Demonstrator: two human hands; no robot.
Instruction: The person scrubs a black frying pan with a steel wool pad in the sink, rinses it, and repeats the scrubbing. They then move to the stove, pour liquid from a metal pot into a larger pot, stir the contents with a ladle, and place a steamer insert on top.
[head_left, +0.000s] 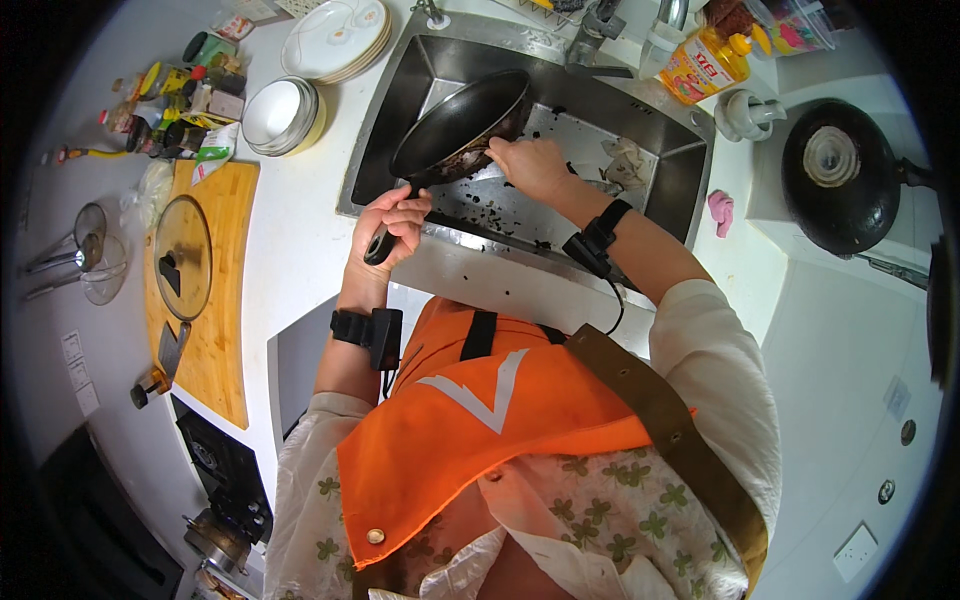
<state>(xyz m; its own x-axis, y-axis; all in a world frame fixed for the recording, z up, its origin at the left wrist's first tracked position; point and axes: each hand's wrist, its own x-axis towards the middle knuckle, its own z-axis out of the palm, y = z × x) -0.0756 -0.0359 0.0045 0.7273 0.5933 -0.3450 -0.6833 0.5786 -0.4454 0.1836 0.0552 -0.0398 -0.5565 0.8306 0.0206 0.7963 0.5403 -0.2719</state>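
Observation:
My left hand (394, 225) grips the black handle of a frying pan (461, 124), which is tilted over the sink. The pan's inside is dark and smooth; its outer wall is browned and patchy with burnt residue. Against that outer wall rest the curled fingers of my right hand (531, 166); whether they pinch something small is hidden. Below the pan, dark flakes (487, 214) are scattered over the floor of the stainless steel sink (360, 169). A crumpled whitish piece (626, 161) lies in the sink's right part.
A faucet (592, 37) stands behind the sink, with a yellow detergent bottle (705, 66) to its right. Stacked bowls (274, 116) and plates (334, 34) sit left. A cutting board (225, 300) bears a glass lid (184, 255) and a cleaver (172, 349). A wok (840, 202) hangs right.

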